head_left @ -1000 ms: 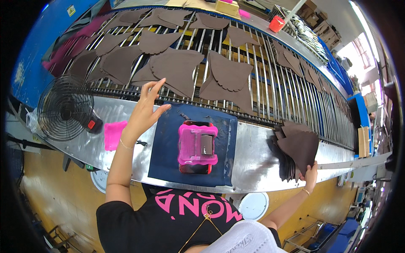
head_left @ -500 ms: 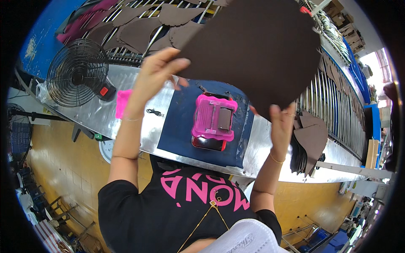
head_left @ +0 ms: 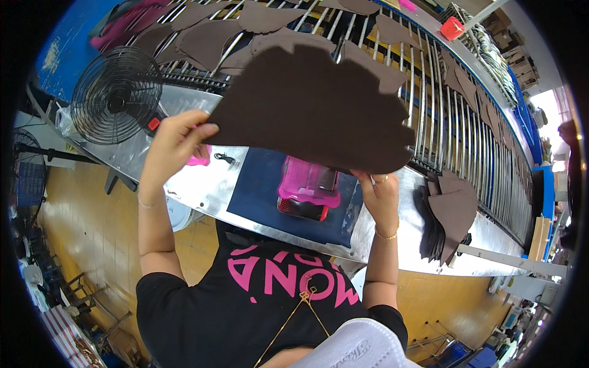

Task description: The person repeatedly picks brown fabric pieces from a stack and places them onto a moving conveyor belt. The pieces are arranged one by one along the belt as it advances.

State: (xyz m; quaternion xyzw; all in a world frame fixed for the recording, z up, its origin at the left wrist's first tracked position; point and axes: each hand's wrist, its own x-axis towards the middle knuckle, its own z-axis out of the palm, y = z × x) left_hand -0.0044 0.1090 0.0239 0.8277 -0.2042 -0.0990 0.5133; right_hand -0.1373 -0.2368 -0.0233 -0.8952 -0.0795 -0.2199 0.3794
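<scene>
A large dark brown cut sheet (head_left: 313, 110), leather-like and with a notched far edge, is held up above the worktable. My left hand (head_left: 178, 142) pinches its left corner between thumb and fingers. At the sheet's near right edge, my right hand (head_left: 379, 195) grips it, the fingertips partly hidden underneath. Below the sheet, a pink tray-like holder (head_left: 310, 187) with a dark block on it rests on top of a red-and-black object (head_left: 302, 209). Both lie on a dark blue mat (head_left: 257, 202); the sheet covers the mat's far part.
Brown cut pieces (head_left: 270, 17) lie on a metal-bar rack behind the table. A stack of brown pieces (head_left: 453, 211) sits at the right. To the left stand a black wire fan (head_left: 116, 95) and, nearer the middle, a small black cable (head_left: 226, 159). A metal arm (head_left: 509, 260) juts in at right.
The brown sheet has swung left and lower, and now lies wider across the view. Both hands moved left with it; the left has closed on its corner.
</scene>
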